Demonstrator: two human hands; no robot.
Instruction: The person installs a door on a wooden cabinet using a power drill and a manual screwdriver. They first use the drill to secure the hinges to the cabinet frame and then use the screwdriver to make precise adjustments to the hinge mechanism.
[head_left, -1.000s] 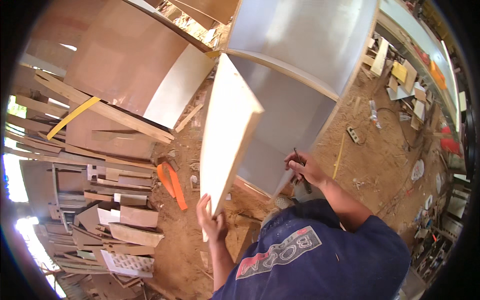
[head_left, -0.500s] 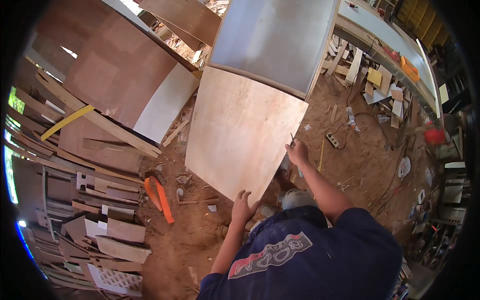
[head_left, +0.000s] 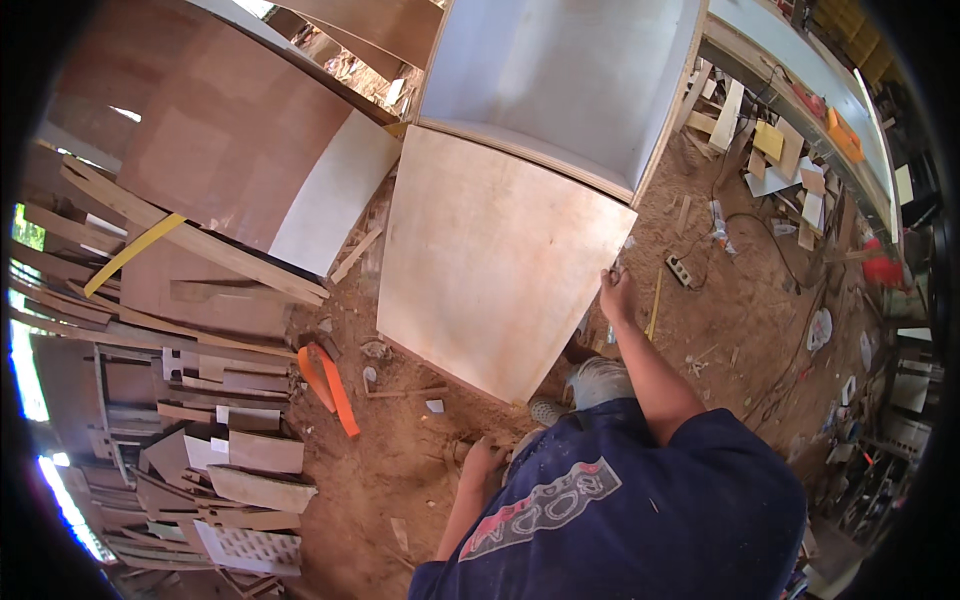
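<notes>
A pale plywood panel lies in front of me, its far edge against a shallow grey-lined box with plywood edges. My right hand is closed at the panel's right edge, near the far right corner. A thin dark pencil-like stick shows only faintly at its fingers; its kind is hard to make out. My left hand is down by my leg, apart from the panel's near corner. Its fingers are partly hidden.
Plywood sheets lean at left above stacked offcuts. An orange strap lies on the dirt floor. At right are a power strip with a cord, scrap wood and a long bench.
My left hand has left the panel's near edge and dropped toward my leg. My right hand stays by the right edge; the stick in it shows less. The view has shifted slightly.
</notes>
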